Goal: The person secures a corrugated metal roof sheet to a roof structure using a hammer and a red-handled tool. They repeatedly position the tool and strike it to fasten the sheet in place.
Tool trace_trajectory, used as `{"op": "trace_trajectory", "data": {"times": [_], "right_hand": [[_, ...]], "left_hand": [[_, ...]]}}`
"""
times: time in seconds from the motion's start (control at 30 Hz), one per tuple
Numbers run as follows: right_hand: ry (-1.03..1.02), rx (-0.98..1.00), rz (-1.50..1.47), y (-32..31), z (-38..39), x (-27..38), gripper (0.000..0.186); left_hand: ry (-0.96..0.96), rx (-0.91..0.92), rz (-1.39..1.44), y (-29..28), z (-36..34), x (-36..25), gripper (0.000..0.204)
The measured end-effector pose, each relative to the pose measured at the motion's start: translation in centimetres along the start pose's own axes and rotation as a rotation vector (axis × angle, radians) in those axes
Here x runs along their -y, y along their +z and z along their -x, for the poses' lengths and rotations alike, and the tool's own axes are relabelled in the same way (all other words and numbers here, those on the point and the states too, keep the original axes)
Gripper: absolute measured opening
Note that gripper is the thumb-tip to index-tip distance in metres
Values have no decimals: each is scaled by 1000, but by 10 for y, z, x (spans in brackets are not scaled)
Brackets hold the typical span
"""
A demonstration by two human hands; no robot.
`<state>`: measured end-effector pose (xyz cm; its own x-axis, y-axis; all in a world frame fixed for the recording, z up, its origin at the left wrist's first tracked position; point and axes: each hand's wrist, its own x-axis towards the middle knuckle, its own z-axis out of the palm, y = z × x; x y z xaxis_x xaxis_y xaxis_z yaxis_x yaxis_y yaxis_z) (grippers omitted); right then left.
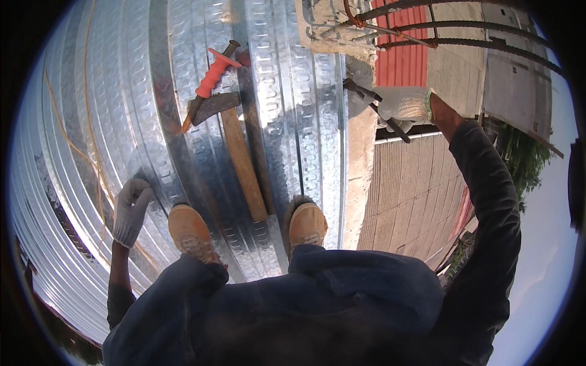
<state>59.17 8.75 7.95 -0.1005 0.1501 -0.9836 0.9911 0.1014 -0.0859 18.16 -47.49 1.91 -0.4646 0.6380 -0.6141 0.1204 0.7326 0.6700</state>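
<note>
My gloved left hand (130,207) is low on the ribbed metal decking (274,91), left of my shoe (190,229), its fingers curled; whatever they might hold is hidden. My gloved right hand (408,105) reaches past the deck's right edge and grips a dark plier-like tool (360,88) over a concrete edge (357,195). Between and beyond my shoes lie a chisel (210,79) with a red guarded grip and a hammer with a dark head (217,107) and wooden handle (244,165); the chisel rests across the head.
Bent rebar (458,43) with tie bars juts over the upper right. Beyond the right edge, lower down, are corrugated roofs (403,189), a red panel (400,64) and trees (519,158). A thin yellowish line (91,122) runs across the decking at left.
</note>
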Motion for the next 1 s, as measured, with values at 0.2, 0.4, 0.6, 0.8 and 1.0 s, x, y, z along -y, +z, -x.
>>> {"op": "trace_trajectory", "data": {"times": [0.2,0.4,0.6,0.8,1.0], "right_hand": [[119,80,-17,-11,7,31,58],[180,87,36,-12,21,68,61],[69,136,453,-38,-5,71,61],[-232,125,732,-50,4,89,56],[207,340,54,-32,3,98,52]], "left_hand": [[-39,2,47,-2,1,-10,7],[-75,16,22,-4,-3,-13,7],[-122,31,22,-10,-8,-17,9],[-148,31,33,-16,-2,-18,9],[-183,45,72,-12,-11,-8,7]]}}
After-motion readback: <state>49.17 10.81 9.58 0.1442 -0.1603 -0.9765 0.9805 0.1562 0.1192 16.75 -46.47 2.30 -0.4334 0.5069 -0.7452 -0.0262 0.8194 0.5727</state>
